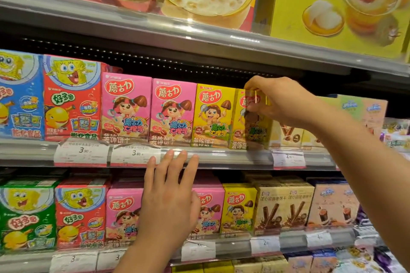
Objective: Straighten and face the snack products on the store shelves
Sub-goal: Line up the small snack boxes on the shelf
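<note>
On the middle shelf stand two pink snack boxes (126, 106) and two yellow snack boxes (211, 115) in a row. My right hand (281, 99) grips the top of the right yellow box (250, 122), which looks blurred and slightly turned. My left hand (170, 197) is raised flat with fingers spread, its fingertips at the middle shelf rail (221, 157), holding nothing. It covers part of a pink box (123, 213) on the lower shelf.
Red (72, 97) and blue (21, 95) cartoon-sponge boxes stand left of the pink ones. Stick-biscuit boxes (284, 206) fill the lower shelf's right. Large gift boxes (339, 6) sit on the top shelf. Price tags (81, 152) hang on the rails.
</note>
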Tool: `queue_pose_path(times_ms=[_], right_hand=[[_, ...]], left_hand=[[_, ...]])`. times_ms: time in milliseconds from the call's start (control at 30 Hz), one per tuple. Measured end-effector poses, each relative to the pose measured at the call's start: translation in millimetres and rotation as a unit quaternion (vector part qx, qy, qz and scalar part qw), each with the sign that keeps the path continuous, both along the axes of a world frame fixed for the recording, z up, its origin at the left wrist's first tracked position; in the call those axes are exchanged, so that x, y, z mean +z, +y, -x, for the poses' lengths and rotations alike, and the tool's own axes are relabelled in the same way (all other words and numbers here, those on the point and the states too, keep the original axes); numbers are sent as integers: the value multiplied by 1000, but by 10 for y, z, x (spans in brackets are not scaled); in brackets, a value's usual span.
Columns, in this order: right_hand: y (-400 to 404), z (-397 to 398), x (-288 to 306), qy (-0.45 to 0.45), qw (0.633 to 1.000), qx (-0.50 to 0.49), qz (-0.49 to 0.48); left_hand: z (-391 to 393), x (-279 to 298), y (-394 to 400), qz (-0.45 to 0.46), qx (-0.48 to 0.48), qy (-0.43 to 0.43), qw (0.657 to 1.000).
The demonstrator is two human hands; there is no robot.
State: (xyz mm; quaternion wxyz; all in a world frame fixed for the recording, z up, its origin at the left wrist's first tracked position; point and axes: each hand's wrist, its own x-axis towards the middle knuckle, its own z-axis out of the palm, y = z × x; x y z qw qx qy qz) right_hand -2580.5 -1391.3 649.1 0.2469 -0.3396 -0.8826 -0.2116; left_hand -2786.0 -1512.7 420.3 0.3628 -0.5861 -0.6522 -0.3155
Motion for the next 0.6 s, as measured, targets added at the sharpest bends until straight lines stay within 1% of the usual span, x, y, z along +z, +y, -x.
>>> queue_pose_path(times_ms=[100, 233, 300, 600], right_hand=[[8, -19, 21, -1, 999, 34, -14], [13, 54, 93, 32, 994, 99, -20], [23, 153, 118, 31, 992, 121, -18], [111, 387, 197, 21, 989, 145, 36]], left_hand=[[-26, -12, 24, -8, 4, -6, 1000], [-25, -21, 31, -5, 2, -9, 1000], [-24, -17, 14, 0, 2, -7, 1000], [-8, -3, -37, 30, 4, -10, 999]])
